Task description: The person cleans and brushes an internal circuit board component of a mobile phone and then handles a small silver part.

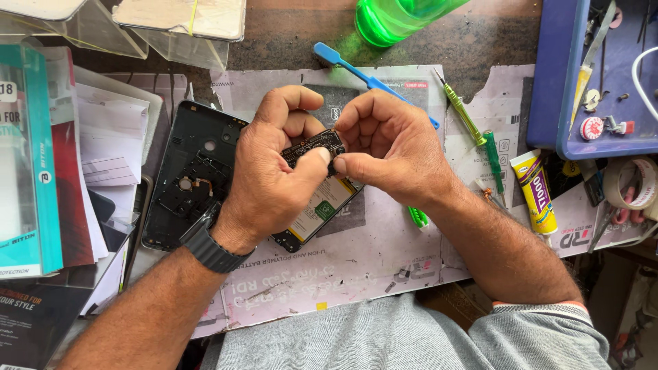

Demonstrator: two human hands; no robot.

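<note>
My left hand (271, 171) and my right hand (387, 147) meet over an opened phone body (319, 212) lying on a paper sheet. Both hands pinch a small black circuit board (315, 144) between thumbs and fingertips, just above the phone's top end. The phone's battery with a green label shows below my fingers. A black phone back cover (188, 175) lies to the left, partly under my left wrist, which wears a dark watch (209, 247).
A blue brush (356, 68), a green screwdriver (473, 130), a yellow glue tube (536, 192) and a tape roll (637, 181) lie to the right. A blue tray (548, 89) of small parts sits top right. A green bottle (391, 17) stands behind; boxes (31, 157) stack left.
</note>
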